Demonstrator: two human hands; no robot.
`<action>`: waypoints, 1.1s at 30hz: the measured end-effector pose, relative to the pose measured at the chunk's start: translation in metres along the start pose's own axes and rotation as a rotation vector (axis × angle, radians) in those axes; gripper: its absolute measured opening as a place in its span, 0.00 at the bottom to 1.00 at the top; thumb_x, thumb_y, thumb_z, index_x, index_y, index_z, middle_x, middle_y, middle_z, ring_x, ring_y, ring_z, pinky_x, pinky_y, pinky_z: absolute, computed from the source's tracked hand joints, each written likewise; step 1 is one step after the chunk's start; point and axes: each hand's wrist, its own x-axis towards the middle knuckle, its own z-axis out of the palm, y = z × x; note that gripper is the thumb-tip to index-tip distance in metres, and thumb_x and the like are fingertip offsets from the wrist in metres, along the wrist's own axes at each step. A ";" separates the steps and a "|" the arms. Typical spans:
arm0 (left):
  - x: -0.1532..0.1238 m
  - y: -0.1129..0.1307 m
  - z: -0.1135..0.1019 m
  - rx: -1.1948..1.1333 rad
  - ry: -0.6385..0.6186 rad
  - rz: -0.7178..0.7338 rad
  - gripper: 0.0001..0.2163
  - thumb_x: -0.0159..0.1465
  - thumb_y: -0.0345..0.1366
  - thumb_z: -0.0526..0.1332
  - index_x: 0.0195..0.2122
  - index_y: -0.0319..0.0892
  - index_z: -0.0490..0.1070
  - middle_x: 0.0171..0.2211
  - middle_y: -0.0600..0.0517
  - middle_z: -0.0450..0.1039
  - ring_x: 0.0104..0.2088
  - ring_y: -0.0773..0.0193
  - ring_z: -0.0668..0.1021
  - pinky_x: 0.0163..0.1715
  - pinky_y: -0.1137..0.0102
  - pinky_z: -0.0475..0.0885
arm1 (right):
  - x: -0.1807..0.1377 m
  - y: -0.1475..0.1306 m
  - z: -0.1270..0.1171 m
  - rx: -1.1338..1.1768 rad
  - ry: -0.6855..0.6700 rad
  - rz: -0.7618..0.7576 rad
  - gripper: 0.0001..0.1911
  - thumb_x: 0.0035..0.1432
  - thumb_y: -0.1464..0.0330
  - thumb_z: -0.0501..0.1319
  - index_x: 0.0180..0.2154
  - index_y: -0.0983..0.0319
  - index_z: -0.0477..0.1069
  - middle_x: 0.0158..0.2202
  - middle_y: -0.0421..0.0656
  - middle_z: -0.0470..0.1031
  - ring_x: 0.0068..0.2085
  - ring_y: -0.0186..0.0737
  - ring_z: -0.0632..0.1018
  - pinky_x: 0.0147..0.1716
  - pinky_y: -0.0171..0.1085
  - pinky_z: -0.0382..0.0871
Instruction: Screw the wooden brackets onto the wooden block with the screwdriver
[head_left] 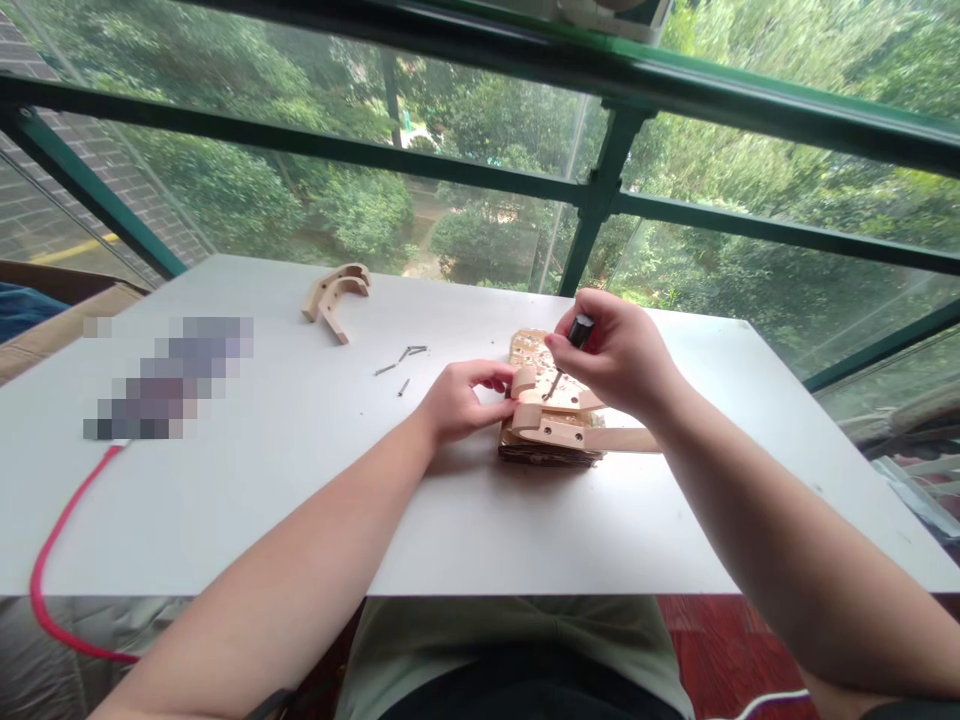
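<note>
My right hand (611,345) grips the black handle of a screwdriver (579,332). The shaft slants down to a curved wooden piece, its tip at or near a hole in the wood. My left hand (469,400) is closed on the rounded left end of that wooden piece (523,380), thumb and fingers on either side. A second wooden piece (561,434) with dark screw holes lies alongside, nearer me, its long arm running right beneath my right forearm. Both rest on a worn, layered block (531,348) with a pitted top.
Several loose screws (405,386) lie left of my left hand. Two curved wooden pieces (334,300) are at the table's far left. A pixelated object with a red cable (56,520) occupies the left side. Green-framed windows (360,160) border the white table (300,500).
</note>
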 end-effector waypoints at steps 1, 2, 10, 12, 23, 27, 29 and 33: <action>0.000 0.000 0.000 0.000 -0.001 0.001 0.17 0.57 0.42 0.71 0.45 0.39 0.81 0.41 0.47 0.83 0.38 0.61 0.82 0.44 0.68 0.78 | 0.000 -0.001 0.000 -0.005 -0.002 -0.004 0.12 0.54 0.68 0.66 0.27 0.59 0.63 0.23 0.36 0.67 0.24 0.31 0.66 0.24 0.35 0.57; 0.000 0.001 0.000 0.000 -0.001 0.003 0.17 0.57 0.42 0.71 0.45 0.39 0.81 0.41 0.47 0.83 0.39 0.61 0.82 0.44 0.68 0.78 | 0.001 -0.001 0.000 -0.004 -0.005 -0.009 0.11 0.54 0.69 0.66 0.26 0.59 0.63 0.23 0.36 0.68 0.24 0.31 0.66 0.24 0.34 0.57; 0.000 0.002 0.000 0.011 -0.004 0.022 0.16 0.58 0.41 0.71 0.46 0.40 0.81 0.42 0.48 0.83 0.39 0.62 0.81 0.43 0.69 0.78 | -0.001 -0.004 -0.002 0.199 -0.171 -0.001 0.07 0.60 0.68 0.63 0.41 0.58 0.70 0.27 0.37 0.77 0.22 0.32 0.73 0.25 0.34 0.67; 0.000 0.002 0.001 0.007 -0.003 0.026 0.16 0.58 0.40 0.70 0.46 0.40 0.81 0.42 0.48 0.83 0.39 0.62 0.81 0.43 0.69 0.78 | -0.002 -0.004 -0.003 0.181 -0.169 0.001 0.05 0.61 0.66 0.63 0.38 0.59 0.69 0.27 0.38 0.77 0.22 0.32 0.73 0.24 0.35 0.66; 0.001 0.002 0.000 0.003 -0.009 0.024 0.17 0.57 0.41 0.71 0.46 0.40 0.81 0.42 0.47 0.83 0.38 0.62 0.82 0.43 0.69 0.78 | -0.001 -0.004 -0.011 0.106 -0.222 0.068 0.02 0.61 0.72 0.58 0.36 0.59 0.68 0.33 0.42 0.81 0.23 0.36 0.78 0.20 0.35 0.70; 0.001 0.003 -0.001 0.005 -0.011 0.018 0.16 0.57 0.41 0.71 0.46 0.40 0.81 0.42 0.47 0.83 0.39 0.61 0.82 0.43 0.69 0.79 | 0.000 -0.005 -0.013 0.111 -0.211 0.076 0.02 0.63 0.70 0.59 0.35 0.58 0.68 0.32 0.41 0.81 0.22 0.38 0.79 0.18 0.36 0.71; 0.001 0.003 0.000 0.004 -0.008 0.019 0.17 0.57 0.41 0.71 0.46 0.40 0.81 0.42 0.47 0.83 0.38 0.61 0.82 0.43 0.68 0.79 | 0.000 -0.004 -0.013 0.128 -0.210 0.078 0.02 0.63 0.70 0.59 0.35 0.58 0.67 0.32 0.41 0.81 0.22 0.38 0.79 0.18 0.36 0.72; 0.001 0.003 0.000 0.006 -0.006 0.012 0.17 0.57 0.42 0.71 0.46 0.40 0.81 0.42 0.47 0.83 0.38 0.61 0.82 0.43 0.68 0.79 | -0.002 -0.002 -0.012 0.147 -0.219 0.075 0.03 0.63 0.70 0.60 0.36 0.58 0.67 0.32 0.41 0.81 0.22 0.38 0.79 0.19 0.37 0.73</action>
